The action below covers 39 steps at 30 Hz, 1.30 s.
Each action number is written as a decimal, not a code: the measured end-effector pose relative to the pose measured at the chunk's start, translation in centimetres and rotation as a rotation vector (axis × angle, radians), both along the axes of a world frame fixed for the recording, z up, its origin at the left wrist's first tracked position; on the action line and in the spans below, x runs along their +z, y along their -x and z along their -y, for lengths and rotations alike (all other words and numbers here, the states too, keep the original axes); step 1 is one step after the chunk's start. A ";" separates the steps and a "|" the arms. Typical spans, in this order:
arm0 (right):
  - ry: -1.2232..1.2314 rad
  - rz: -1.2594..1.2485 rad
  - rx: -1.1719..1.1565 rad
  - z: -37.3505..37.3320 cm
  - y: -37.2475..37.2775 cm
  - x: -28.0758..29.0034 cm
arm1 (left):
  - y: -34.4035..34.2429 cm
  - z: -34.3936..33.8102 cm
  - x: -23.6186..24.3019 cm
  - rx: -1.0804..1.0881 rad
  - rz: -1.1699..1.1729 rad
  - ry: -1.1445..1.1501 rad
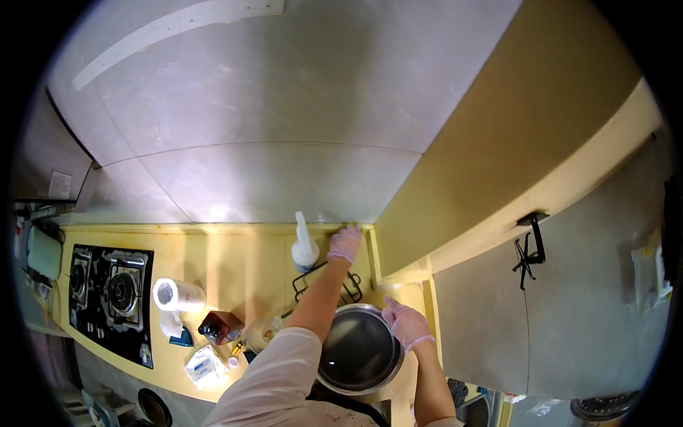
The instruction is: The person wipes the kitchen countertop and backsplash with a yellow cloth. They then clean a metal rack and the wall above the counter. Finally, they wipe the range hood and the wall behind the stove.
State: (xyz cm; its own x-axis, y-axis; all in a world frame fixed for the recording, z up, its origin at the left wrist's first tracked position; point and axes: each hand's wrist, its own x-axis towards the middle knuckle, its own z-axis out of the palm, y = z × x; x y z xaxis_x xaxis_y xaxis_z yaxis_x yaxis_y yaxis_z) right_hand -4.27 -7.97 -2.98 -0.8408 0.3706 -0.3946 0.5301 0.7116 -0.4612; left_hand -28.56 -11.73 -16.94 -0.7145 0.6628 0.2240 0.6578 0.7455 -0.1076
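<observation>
My left hand (346,243), in a thin clear glove, reaches to the back right corner of the yellow counter (235,245). Its fingers are bent against the raised back edge, and a small yellowish bit shows at their tips, too little to name. Just left of it stands a white bottle (304,249) with a long spout-like top. Under my left forearm is a black wire rack (352,288), partly covered. My right hand (409,326), gloved too, is closed on the right rim of a round metal pan (359,349) with a dark inside, close to my body.
Left of my arm are a paper roll (186,295), a dark red bottle (222,327), a white packet (205,366) and a blue object (182,336). A black gas hob (112,302) lies farther left. A beige cabinet side (498,142) rises at the right; a black hook (530,245) sticks out there.
</observation>
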 end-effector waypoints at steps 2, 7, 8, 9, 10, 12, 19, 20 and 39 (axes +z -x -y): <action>0.013 -0.035 -0.018 0.5 -0.5 0.4 | 0.0 0.3 0.2 0.087 0.222 -0.110; 0.363 -0.132 -0.200 0.1 -2.6 -4.6 | -0.3 -1.1 -1.0 -0.138 0.446 -0.188; 0.236 -0.151 -0.159 -0.2 -3.4 -4.9 | -1.4 -2.2 0.5 -0.247 0.306 0.141; 0.229 -0.184 -0.181 -0.5 -4.2 -5.1 | -2.5 -2.6 1.7 -0.246 0.381 0.242; 0.220 -0.220 -0.197 -0.9 -4.9 -5.1 | -3.7 -2.8 4.0 -0.241 0.449 0.344; 0.439 -0.326 -0.346 -1.7 -6.4 -4.9 | -6.5 -1.7 10.3 0.016 1.038 0.089; 0.713 -0.662 -0.973 -3.8 -5.2 -10.2 | -18.2 -1.3 5.1 -0.251 1.752 -0.580; 0.728 -0.708 -1.002 -4.5 -5.3 -12.5 | -19.7 -1.7 5.1 -0.200 1.753 -0.650; 0.157 -0.340 -0.650 -7.2 -0.9 -19.3 | -28.1 16.7 12.5 -0.488 0.830 -0.196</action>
